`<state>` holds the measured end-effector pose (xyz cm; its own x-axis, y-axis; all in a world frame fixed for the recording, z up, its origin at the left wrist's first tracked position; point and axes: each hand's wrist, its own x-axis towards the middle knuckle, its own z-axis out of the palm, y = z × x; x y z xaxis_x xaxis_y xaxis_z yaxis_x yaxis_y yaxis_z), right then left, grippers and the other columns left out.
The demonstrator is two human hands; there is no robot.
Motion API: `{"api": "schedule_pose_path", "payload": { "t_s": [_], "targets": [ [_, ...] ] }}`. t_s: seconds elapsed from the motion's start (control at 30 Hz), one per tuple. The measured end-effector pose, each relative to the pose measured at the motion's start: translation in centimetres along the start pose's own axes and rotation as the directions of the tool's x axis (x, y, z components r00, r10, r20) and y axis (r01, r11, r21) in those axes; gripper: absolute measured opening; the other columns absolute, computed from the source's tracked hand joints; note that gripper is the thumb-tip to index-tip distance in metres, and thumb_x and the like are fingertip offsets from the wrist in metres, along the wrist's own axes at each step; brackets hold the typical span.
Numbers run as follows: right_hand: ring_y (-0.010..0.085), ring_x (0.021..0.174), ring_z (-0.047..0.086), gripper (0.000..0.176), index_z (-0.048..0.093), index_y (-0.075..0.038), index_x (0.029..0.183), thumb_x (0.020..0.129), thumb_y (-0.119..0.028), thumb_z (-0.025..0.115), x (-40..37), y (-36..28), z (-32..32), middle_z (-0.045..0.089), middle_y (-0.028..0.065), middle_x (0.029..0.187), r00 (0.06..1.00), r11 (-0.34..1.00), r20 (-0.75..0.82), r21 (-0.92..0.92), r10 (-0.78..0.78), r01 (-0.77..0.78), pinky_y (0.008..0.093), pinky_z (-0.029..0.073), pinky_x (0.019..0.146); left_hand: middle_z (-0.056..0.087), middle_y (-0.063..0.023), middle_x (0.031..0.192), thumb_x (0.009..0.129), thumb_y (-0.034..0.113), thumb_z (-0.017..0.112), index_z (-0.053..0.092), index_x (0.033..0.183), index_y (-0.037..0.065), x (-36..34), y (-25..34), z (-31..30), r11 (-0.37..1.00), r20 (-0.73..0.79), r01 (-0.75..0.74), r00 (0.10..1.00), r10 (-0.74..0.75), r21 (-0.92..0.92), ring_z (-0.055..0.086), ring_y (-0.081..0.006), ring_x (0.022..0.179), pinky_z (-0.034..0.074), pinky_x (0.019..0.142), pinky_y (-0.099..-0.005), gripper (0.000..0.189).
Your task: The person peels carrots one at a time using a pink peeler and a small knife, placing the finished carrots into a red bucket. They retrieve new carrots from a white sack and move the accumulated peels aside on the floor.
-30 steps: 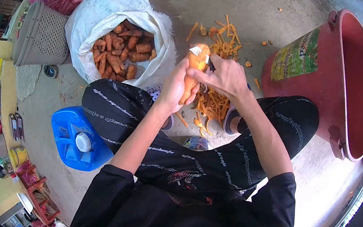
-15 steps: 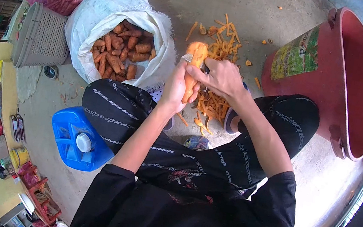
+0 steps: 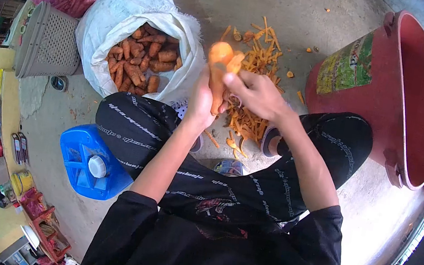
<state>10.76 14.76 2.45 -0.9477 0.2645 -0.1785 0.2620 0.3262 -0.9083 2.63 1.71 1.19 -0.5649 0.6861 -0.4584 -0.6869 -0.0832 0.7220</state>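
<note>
My left hand (image 3: 203, 101) is wrapped round the lower part of a peeled orange carrot (image 3: 216, 81), whose thick end points away from me. My right hand (image 3: 261, 96) is closed beside it, on what looks like a peeler (image 3: 220, 68); its greyish blade lies against the carrot near the top. The peeler is blurred and mostly hidden by my fingers. An orange strip of peel (image 3: 235, 62) stands out at the blade. Below and beyond my hands, a heap of carrot peelings (image 3: 249, 119) lies on the floor between my feet.
An open white sack (image 3: 126, 7) of unpeeled carrots (image 3: 137, 61) lies at the left front. A big red tub (image 3: 349, 93) leans at the right. A blue jerrycan (image 3: 82, 159) stands by my left knee, and grey plastic baskets (image 3: 52, 43) are further left.
The carrot's thick end has shifted left and tilted up towards me. My right hand has moved slightly down and right, and an orange strip now stands out beside the carrot.
</note>
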Motion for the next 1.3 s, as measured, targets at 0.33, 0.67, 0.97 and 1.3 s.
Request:
{"api": "schedule_pose_path", "payload": {
  "t_s": [0.33,0.67,0.97,1.3],
  "targets": [
    [0.0267,0.058,0.065,0.088,0.059,0.007,0.089,0.066,-0.078,0.058,0.2,-1.2,-3.3,0.062,0.0189,0.068,0.958,0.974,-0.285,-0.222,-0.013,-0.053,0.0373,0.052,0.054,0.05,-0.0024,0.08,0.098,0.04,0.034,0.051,0.102,0.01,-0.8,0.7,0.2,0.996,0.004,0.076,0.997,-0.076,-0.04,0.047,-0.0092,0.057,0.034,0.036,-0.0206,0.035],
    [0.0337,0.055,0.064,0.088,0.055,0.003,0.075,0.056,-0.083,0.06,0.0,-1.2,-1.9,0.058,0.0184,0.054,0.935,0.82,-0.327,-0.567,-0.137,-0.078,0.0417,0.052,0.053,0.048,-0.0039,0.071,0.098,0.038,0.032,0.05,0.101,0.007,-1.1,0.2,0.5,0.993,0.109,0.11,0.988,-0.113,0.033,0.046,-0.0098,0.051,0.035,0.032,-0.0198,0.036],
    [0.0327,0.056,0.065,0.092,0.054,0.005,0.078,0.054,-0.084,0.06,-0.2,-1.5,-2.5,0.059,0.0179,0.056,0.945,0.835,-0.311,-0.544,-0.105,-0.087,0.0409,0.052,0.054,0.049,-0.0036,0.07,0.098,0.039,0.03,0.051,0.106,0.008,-0.9,0.3,0.0,0.985,0.207,0.158,0.968,-0.14,-0.073,0.046,-0.0099,0.051,0.034,0.03,-0.0194,0.038],
    [0.0322,0.055,0.065,0.094,0.054,0.005,0.077,0.054,-0.086,0.059,0.2,-0.8,-1.9,0.059,0.0185,0.055,0.939,0.83,-0.318,-0.553,-0.134,-0.069,0.041,0.053,0.052,0.048,-0.0031,0.071,0.098,0.043,0.033,0.05,0.103,0.008,-0.8,-0.1,0.1,0.997,0.131,0.074,0.989,-0.075,0.011,0.048,-0.0095,0.055,0.036,0.036,-0.0204,0.039]
  ]
}}
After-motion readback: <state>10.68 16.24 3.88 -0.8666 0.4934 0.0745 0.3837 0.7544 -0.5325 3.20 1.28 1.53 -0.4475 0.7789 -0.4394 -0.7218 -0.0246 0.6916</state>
